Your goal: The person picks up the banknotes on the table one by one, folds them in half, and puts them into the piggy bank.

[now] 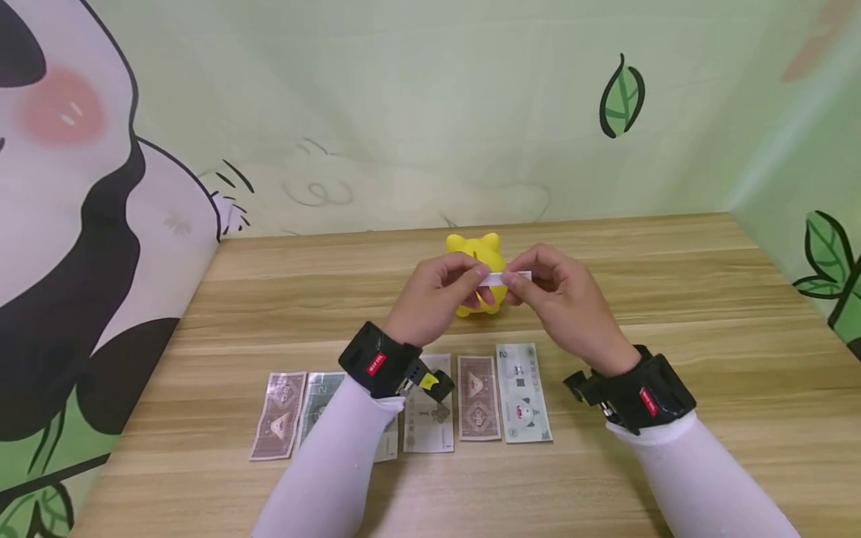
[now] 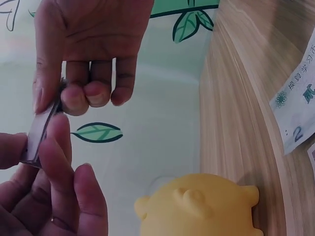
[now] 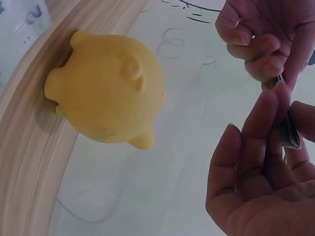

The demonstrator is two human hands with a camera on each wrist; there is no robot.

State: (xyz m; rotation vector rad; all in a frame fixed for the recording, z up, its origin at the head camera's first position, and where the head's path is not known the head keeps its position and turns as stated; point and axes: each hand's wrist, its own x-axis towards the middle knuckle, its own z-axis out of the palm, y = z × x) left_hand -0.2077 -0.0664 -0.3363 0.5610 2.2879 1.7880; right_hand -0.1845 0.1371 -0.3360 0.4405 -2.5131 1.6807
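Note:
Both hands meet over the wooden table and pinch a narrow folded banknote (image 1: 494, 279), its pale side up in the head view. My left hand (image 1: 430, 295) grips its left part between thumb and fingers, and my right hand (image 1: 561, 295) pinches the right part. In the left wrist view the folded banknote (image 2: 38, 135) appears as a thin, layered strip. Behind the hands stands a yellow piggy bank (image 1: 480, 248) with a slot on top, partly hidden by them. The right wrist view shows the piggy bank (image 3: 108, 88) from the side, apart from the hands.
Several play banknotes lie in a row near the front, among them a brown one (image 1: 480, 396) and a pale green one (image 1: 525, 392) at the right end. My left forearm covers part of the row. A printed cloth wall (image 1: 417, 112) rises behind the table (image 1: 706, 299).

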